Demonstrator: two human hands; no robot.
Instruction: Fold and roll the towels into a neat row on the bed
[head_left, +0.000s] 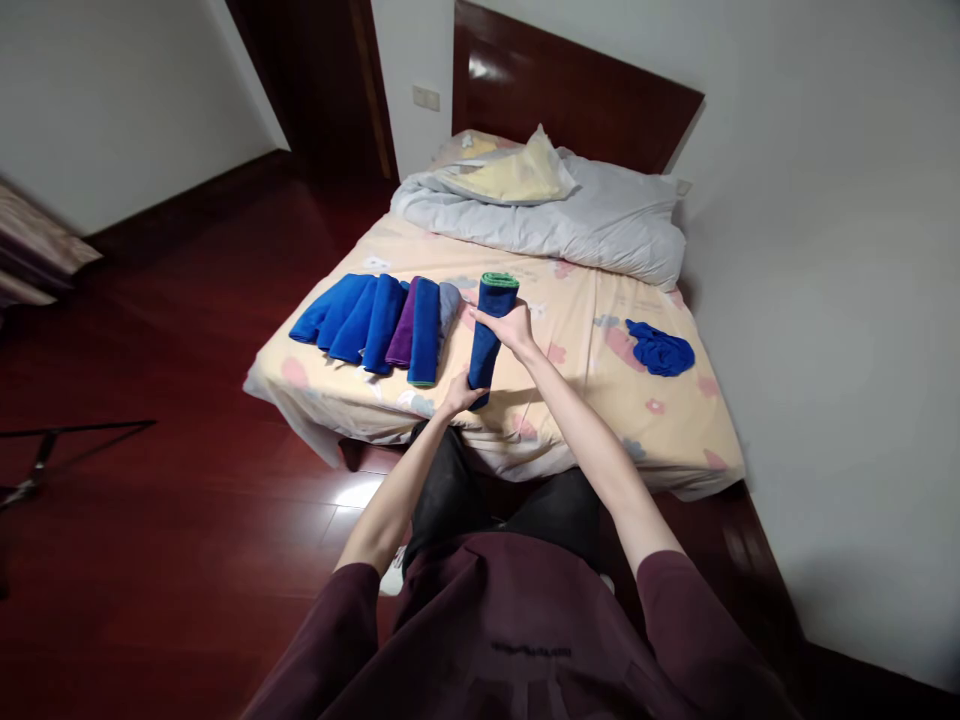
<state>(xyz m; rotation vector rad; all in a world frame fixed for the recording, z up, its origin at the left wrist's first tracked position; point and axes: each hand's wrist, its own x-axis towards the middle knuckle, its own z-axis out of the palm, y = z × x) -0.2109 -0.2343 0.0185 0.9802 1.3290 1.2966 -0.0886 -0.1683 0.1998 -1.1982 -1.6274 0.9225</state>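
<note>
Holding a folded blue towel (488, 335) lengthwise over the bed (585, 330).
Left hand (460, 396) is pinching its near end, right hand (510, 326) is clasping the far end; folded towels (379, 318) are lying alongside, one crumpled cloth (661, 349) is waiting.

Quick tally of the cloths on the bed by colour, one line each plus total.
Blue, rolled in the row: 4
Purple, in the row: 1
Grey, in the row: 1
Blue with green edge, in the grip of the left hand and right hand: 1
Blue, crumpled: 1
Total: 8
</note>
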